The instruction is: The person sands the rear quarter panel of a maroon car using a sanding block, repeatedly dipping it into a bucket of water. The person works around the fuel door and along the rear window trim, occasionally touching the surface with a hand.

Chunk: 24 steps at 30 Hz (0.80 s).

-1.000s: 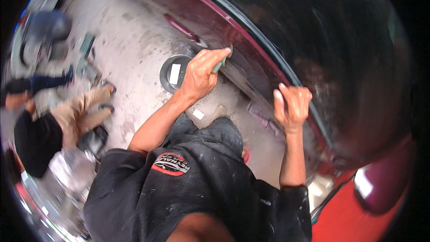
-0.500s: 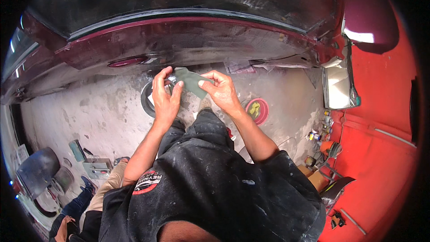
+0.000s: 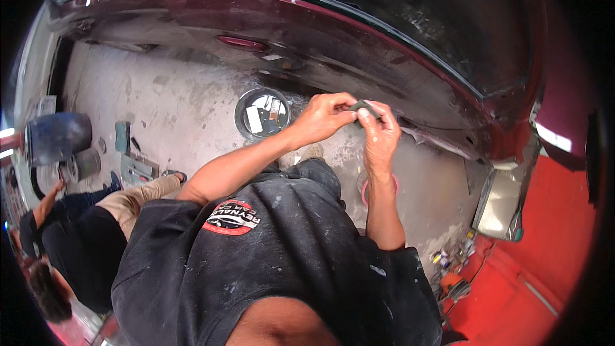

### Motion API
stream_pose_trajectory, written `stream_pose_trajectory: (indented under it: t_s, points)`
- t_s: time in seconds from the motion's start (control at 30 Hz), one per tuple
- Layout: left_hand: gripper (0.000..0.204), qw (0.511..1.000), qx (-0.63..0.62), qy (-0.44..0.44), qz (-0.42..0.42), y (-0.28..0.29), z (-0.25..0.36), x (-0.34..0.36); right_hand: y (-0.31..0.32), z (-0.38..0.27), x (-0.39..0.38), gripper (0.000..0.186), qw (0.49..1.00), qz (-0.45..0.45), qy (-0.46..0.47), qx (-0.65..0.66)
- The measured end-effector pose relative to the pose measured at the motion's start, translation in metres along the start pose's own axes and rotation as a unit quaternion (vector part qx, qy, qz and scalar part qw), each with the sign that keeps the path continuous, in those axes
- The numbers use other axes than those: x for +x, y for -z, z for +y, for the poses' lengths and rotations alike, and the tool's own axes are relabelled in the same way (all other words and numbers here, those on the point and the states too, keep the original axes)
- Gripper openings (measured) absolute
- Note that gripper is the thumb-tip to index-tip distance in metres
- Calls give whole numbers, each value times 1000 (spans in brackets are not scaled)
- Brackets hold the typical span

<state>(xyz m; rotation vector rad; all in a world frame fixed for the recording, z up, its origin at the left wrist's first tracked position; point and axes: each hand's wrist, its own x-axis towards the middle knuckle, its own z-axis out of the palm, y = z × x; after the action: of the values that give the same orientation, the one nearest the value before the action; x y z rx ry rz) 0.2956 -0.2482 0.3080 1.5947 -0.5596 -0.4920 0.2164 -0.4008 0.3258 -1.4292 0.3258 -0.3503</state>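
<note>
My left hand (image 3: 322, 117) and my right hand (image 3: 380, 133) are close together in front of the maroon car door (image 3: 307, 67). Between their fingertips is a small grey-green sheet (image 3: 363, 106), which looks like sandpaper and appears folded into a narrow strip. Both hands pinch it, thumbs against its near side. Part of the sheet is hidden behind the fingers. Below and left of my left wrist, a dark round bucket (image 3: 239, 122) stands on the floor, with a white block and other small pieces in it.
A pink tub (image 3: 395, 186) is partly covered by my right forearm. At the left, another person (image 3: 77, 230) is low beside a dark blue drum-like container (image 3: 59, 139). Tools lie on a grey tray (image 3: 139, 170). Cans and bottles line the red surface (image 3: 557, 218) at right.
The sheet was spread flat between my hands and is now folded small. My hands have come together and shifted right in the picture. The view has turned, showing more of the other person.
</note>
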Motion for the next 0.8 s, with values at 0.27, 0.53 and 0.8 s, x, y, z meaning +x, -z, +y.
stream_pose_trajectory:
  t_s: [0.27, 0.53, 0.8]
  points:
    - [52, 801, 489, -337, 81, -16, 12, 115, 82, -24, 123, 25, 707, 56, 428, -560]
    - [53, 747, 574, -309, 131, 33, -16, 115, 124, 3, 160, 32, 662, 54, 426, -614]
    - [56, 672, 662, -231, 236, 205, -22, 63, 96, 13, 163, 37, 669, 45, 431, -604]
